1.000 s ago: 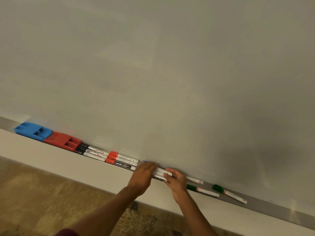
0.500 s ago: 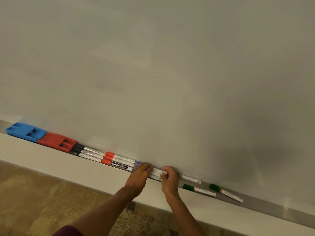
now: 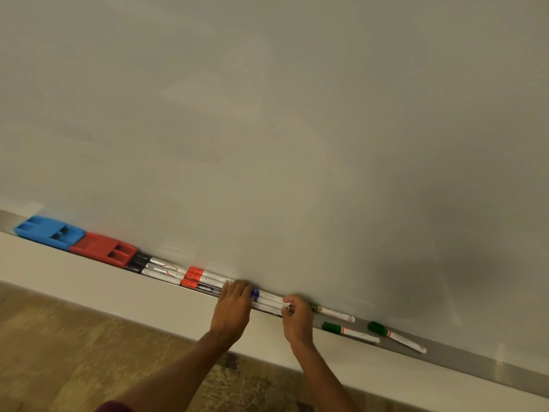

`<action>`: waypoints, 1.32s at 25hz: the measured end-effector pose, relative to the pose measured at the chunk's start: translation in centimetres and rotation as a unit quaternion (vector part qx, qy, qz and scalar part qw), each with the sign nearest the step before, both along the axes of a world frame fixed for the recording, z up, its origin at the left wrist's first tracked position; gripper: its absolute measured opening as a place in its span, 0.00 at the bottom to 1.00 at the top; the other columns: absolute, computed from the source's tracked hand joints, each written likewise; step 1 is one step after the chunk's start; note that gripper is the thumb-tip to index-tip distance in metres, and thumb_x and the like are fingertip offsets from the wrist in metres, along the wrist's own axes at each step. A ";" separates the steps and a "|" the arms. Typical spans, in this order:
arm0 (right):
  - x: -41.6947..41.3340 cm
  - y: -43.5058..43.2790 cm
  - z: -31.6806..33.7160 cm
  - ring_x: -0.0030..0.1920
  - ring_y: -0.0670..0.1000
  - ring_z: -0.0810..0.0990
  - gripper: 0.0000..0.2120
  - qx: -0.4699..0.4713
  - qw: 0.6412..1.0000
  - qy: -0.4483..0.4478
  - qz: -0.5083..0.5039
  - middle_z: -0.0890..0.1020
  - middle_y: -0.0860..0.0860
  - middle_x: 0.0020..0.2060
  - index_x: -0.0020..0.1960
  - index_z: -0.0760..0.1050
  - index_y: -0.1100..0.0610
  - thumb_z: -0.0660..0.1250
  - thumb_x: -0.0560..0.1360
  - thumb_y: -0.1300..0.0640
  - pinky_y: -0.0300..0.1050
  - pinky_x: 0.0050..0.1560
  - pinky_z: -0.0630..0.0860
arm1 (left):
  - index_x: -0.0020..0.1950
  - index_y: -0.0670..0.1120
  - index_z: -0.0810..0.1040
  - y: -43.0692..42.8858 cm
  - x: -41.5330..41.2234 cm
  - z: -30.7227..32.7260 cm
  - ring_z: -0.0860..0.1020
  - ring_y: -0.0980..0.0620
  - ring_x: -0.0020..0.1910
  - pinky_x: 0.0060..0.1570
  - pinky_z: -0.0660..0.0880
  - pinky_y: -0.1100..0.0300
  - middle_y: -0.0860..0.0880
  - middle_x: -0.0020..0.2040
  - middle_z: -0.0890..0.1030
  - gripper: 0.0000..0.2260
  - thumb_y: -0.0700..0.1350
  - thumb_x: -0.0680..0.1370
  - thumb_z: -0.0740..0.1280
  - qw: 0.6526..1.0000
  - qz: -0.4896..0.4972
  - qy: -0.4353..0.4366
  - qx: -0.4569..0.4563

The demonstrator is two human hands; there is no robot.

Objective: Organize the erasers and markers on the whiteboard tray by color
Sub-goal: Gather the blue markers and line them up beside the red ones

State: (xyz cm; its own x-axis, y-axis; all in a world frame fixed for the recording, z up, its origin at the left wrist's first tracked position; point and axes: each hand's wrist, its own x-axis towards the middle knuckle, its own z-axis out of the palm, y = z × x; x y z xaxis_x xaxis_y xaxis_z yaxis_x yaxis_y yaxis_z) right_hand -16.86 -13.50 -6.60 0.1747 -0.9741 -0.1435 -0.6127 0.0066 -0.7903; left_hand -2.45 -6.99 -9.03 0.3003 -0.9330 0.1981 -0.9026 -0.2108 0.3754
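Along the metal tray lie, from the left, a blue eraser, a red eraser, black-capped markers and red-capped markers. Blue-capped markers lie bundled between my hands. My left hand rests flat over their cap end. My right hand pinches their other ends with its fingertips. Three green-capped markers lie loose to the right of my right hand.
The whiteboard fills the view above the tray. A pale wall strip runs under the tray, with a worn brown floor below it. The tray's right stretch beyond the green markers is bare metal.
Both hands have slid the blue markers leftward until they sit close to the red-capped markers. My left hand has drawn back a little, so a blue cap shows.
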 end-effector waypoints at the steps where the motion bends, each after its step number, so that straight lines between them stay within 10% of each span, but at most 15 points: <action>1: 0.0 0.0 0.0 0.50 0.54 0.79 0.10 0.000 1.000 0.001 0.000 0.79 0.58 0.51 0.47 0.74 0.55 0.66 0.73 0.68 0.48 0.52 0.80 | 0.57 0.45 0.77 0.3 0.5 -0.1 0.77 0.46 0.58 0.64 0.70 0.45 0.46 0.56 0.80 0.17 0.41 0.70 0.73 1.000 0.028 -0.003 0.008; 33: 0.6 0.1 -0.7 0.58 0.56 0.75 0.10 -0.038 0.998 0.040 0.011 0.76 0.59 0.54 0.50 0.74 0.58 0.67 0.72 0.67 0.45 0.50 0.81 | 0.58 0.41 0.78 2.3 4.0 -0.1 0.78 0.40 0.58 0.57 0.73 0.43 0.40 0.57 0.80 0.23 0.47 0.66 0.77 0.993 0.107 -0.030 0.041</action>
State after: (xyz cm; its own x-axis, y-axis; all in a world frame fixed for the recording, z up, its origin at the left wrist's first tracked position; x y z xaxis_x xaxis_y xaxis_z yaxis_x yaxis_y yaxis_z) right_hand -16.28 -13.41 -7.25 0.1864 -0.9789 -0.0831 -0.6731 -0.0656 -0.7366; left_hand 1.51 -4.65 -9.14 0.4830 -0.8631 0.1474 -0.8544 -0.4278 0.2950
